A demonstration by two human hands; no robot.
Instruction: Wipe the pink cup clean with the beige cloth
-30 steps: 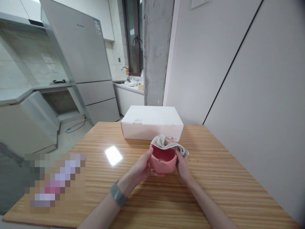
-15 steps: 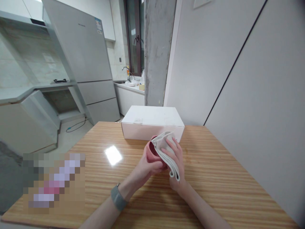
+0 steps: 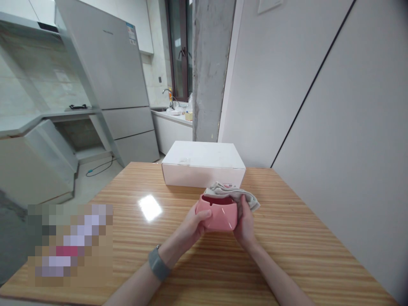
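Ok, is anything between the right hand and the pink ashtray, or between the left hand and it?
The grey cloth lies along the far rim of the pink ashtray, so it probably sits between the right hand and the ashtray there; the contact is partly hidden. Nothing visible separates the left hand from the ashtray.

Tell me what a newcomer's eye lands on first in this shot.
The pink ashtray with its red inside stands out first, held at the middle of the view between the left hand and the right hand. A grey cloth lies bunched along its far rim by the right hand. Just beyond, a white cardboard box sits on the striped wooden table, and a rough concrete pillar rises behind it.
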